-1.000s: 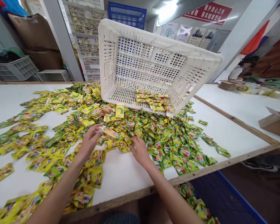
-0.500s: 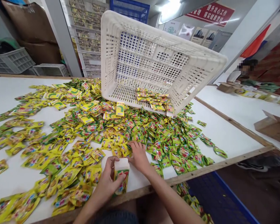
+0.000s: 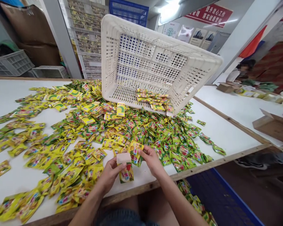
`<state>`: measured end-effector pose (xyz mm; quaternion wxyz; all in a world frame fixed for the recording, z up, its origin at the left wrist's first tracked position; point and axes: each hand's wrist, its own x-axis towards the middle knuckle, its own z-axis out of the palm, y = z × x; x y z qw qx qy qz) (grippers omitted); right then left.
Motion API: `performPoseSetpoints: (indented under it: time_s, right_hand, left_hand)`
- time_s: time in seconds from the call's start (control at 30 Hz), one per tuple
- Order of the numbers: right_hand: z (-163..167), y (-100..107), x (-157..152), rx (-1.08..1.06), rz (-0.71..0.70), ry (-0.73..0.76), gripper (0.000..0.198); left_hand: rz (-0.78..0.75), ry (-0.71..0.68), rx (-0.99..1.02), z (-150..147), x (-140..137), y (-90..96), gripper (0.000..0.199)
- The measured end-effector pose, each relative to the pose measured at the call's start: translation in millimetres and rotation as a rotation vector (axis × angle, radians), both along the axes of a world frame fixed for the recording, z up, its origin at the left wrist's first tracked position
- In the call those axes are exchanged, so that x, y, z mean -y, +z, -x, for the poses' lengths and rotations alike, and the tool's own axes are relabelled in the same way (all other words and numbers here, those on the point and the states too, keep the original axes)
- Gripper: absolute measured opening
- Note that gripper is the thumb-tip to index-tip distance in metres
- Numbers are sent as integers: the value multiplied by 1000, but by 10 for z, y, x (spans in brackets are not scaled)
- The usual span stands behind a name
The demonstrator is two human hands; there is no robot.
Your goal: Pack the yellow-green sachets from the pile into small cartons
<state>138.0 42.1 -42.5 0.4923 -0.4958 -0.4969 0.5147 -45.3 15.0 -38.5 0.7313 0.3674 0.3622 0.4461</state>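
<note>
My left hand point(image 3: 109, 176) grips a small carton point(image 3: 126, 174) with a watermelon print, its white flap standing up at the top. The carton is held near the table's front edge. In my right hand point(image 3: 153, 160), thumb and fingers pinch a yellow candy packet point(image 3: 135, 147), with a greener part or second packet just below it. That packet is beside the carton's upper right corner. Loose green packets point(image 3: 184, 150) spread out beyond and right of my right hand. Yellow packets point(image 3: 70, 179) lie in heaps to the left of the carton.
A white plastic crate point(image 3: 160, 37) lies tipped toward me on the heap, with several filled cartons point(image 3: 153, 99) inside. More cartons point(image 3: 120, 110) lie among the packets. A wooden strip point(image 3: 228, 118) edges the table at right. A blue crate point(image 3: 223, 191) with packets stands below.
My right hand has drawn back from the pile and now holds the packet up beside the carton. The carton has tilted slightly in my left hand.
</note>
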Motion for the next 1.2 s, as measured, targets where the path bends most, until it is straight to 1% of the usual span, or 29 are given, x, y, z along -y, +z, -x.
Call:
performPoseSetpoints:
  time_s: [0.07,0.1,0.23,0.4,0.5,0.67,0.83,0.97,1.03,1.13,1.17,1.2]
  right_hand:
    - [37,15,32,-154,76,-8,34]
    - [53,18,42,-180,86,-28,34]
    - [69,21,62,-174,57,-98,28]
    - [0,34,73,-168,142,-95,31]
    - [-43,36,65,-171,167,-57,33]
    - [-53,8,43,-84,159,51,31]
    - [-17,-29,53,-42,165,85,30]
    - [-33,38,69,-4,162,85,35]
    - [-62,99,60,39,124,149,38]
    - [-119,163,17,87,64,311,30]
    - [-142,174,0,99,54,333,29]
    - [-165,185,-15,114,45,318,29]
  left_hand:
    - [36,-50,58,-59,17,-16,41]
    - [49,-61,77,-79,29,-28,39]
    - [73,-20,118,-94,71,-84,34]
    - [79,30,123,-38,77,-114,34]
    - [87,46,105,-11,67,-103,34]
    - [68,63,79,-3,73,-41,34]
    - [-12,-11,-4,-30,90,-10,38]
    - [-51,-54,-68,-66,74,-20,40]
    - [-58,-70,-93,-80,65,-13,40]
    - [-73,-100,-123,-100,64,4,39]
    - [-75,-100,-122,-108,68,6,39]
    - [-74,-94,-115,-118,75,2,40]
